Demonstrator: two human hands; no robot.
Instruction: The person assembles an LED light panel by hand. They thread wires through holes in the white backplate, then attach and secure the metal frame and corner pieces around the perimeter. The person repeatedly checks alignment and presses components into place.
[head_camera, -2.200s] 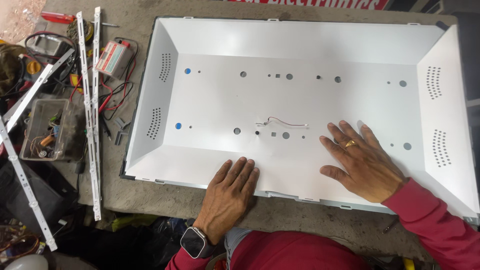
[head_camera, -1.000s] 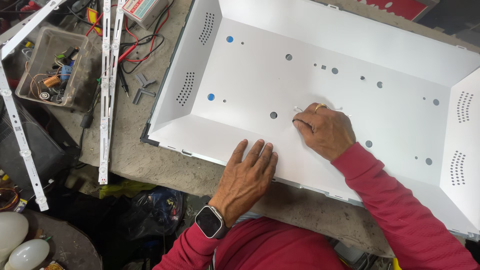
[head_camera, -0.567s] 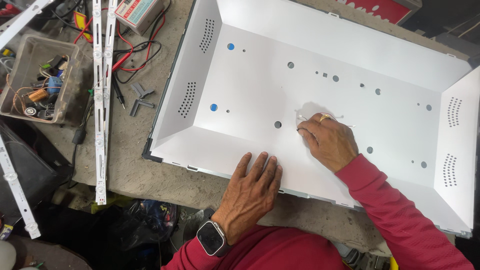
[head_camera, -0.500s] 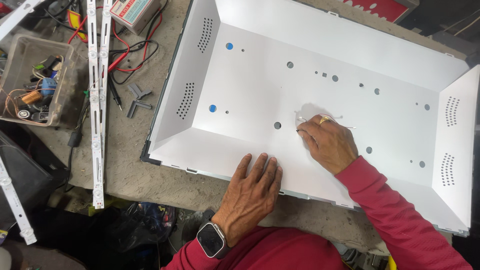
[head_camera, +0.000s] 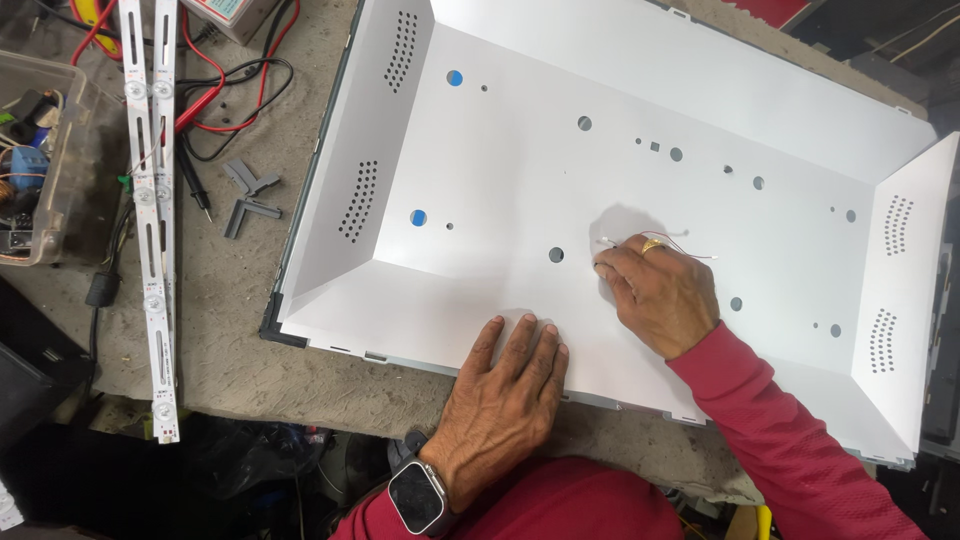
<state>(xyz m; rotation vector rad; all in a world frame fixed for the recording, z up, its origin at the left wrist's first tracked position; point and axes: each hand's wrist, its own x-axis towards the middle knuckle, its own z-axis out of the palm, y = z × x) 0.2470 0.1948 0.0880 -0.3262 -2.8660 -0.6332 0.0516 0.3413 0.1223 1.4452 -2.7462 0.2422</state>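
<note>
**Ana:** Rough grey worktop (head_camera: 230, 340), cluttered down its left side, and a big white panel tray (head_camera: 500, 190) covering most of it. What are the fingers doing?

**Ben:** On the right hand (head_camera: 660, 295) the fingers (head_camera: 607, 268) are curled narrow, tips bunched down on the panel floor where a thin white wire (head_camera: 690, 250) lies. Whether they actually pinch it I cannot tell; the knuckles hide the tips. There is a ring on that hand.

**Ana:** And the other?

**Ben:** The left hand (head_camera: 505, 400) lies flat, fingers spread wide on the near sloped wall of the tray, holding nothing. A smartwatch (head_camera: 415, 497) sits on that wrist.

**Ana:** Anything changed?

**Ben:** Two seconds back both hands lay flat and open on the panel, with the wire bare between them. Since then the right has closed over the wire and has stayed there for the last second; the left has barely moved. I'd judge it is bracing the tray while the right works the wire.

**Ana:** Further out?

**Ben:** Two long LED strips (head_camera: 150, 210) lie side by side left of the tray, red and black test leads (head_camera: 225, 95) near them, and a clear parts box (head_camera: 40, 160) at the edge.
</note>
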